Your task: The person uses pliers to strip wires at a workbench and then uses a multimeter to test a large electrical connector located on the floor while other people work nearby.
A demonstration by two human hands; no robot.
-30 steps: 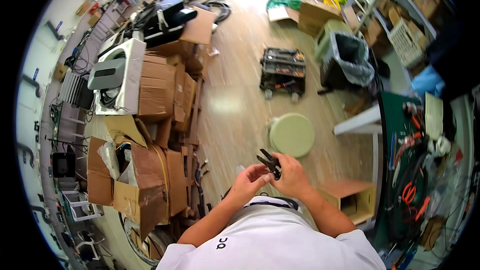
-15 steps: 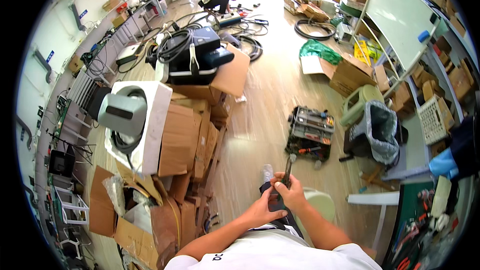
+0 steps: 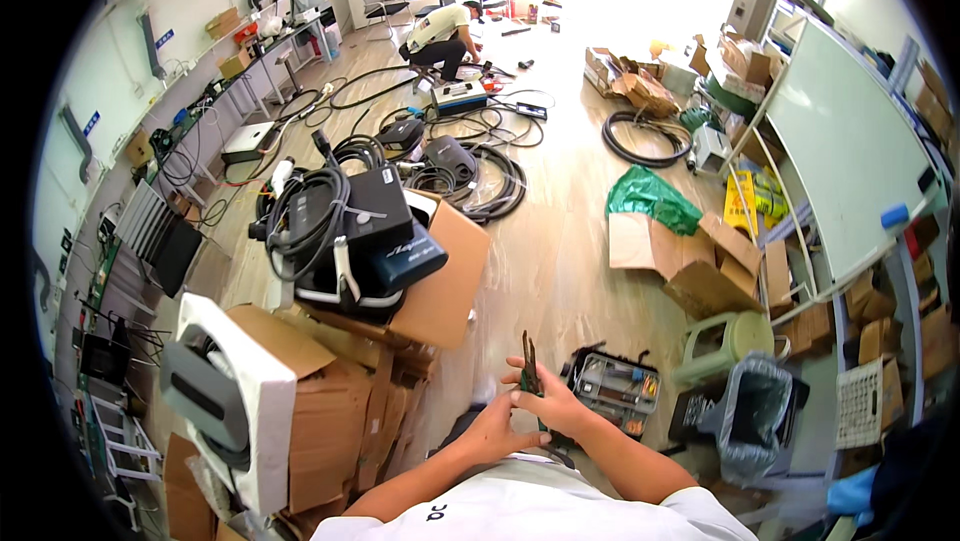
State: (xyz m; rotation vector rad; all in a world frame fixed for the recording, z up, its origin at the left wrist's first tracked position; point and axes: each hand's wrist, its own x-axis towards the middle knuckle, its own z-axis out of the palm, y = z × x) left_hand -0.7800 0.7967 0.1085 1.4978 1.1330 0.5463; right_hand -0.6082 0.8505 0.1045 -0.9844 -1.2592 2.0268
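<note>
Green-handled pliers point(image 3: 529, 366) point away from me in front of my body, their narrow jaws slightly apart. My right hand point(image 3: 556, 407) is closed around the handles, with its fingers partly behind the tool. Close against it is my left hand point(image 3: 490, 433), its thumb stretched out below the handles and apart from its fingers. The left fingertips meet the right hand near the pliers; whether they touch the tool is hard to tell. Just beyond my right hand an open toolbox point(image 3: 618, 388) with assorted tools lies on the floor.
Stacked cardboard boxes point(image 3: 335, 431) at left bear a white foam piece point(image 3: 265, 391), a grey device and coiled black cables. A lined bin point(image 3: 752, 411), green stool point(image 3: 730, 346) and whiteboard point(image 3: 835, 141) stand at right. Farther off, a person point(image 3: 442, 39) crouches among cables.
My view has tilted up and shifted forward, so the toolbox and boxes appear nearer my body. Both hands stay together; the pliers now point more upright and slightly left.
</note>
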